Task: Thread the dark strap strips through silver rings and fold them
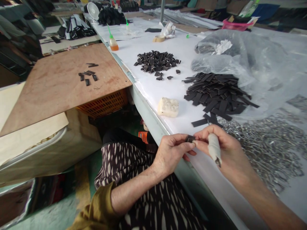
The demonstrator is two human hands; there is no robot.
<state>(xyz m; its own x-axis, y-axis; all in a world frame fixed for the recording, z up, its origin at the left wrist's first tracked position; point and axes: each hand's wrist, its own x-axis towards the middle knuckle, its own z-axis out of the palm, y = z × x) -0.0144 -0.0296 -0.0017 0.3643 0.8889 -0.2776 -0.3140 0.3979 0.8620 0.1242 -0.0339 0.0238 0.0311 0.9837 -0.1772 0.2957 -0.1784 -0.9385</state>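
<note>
My left hand pinches a small black strap piece, which looks folded, at the table's front edge. The fingertips of my right hand meet it from the other side. Tucked in the right hand is a thin tool with a white-wrapped handle; its working end cannot be made out. Beyond the hands lie a heap of flat black strips and a cream-coloured sponge-like block. A spread of metal rings is beside my right hand. Farther back is a pile of small black tabs with metal rings.
On the left, a brown board carries several black pieces. A bottle of orange liquid stands near the table edge, with a tape roll behind. Clear plastic sheeting and a pink basket occupy the right side.
</note>
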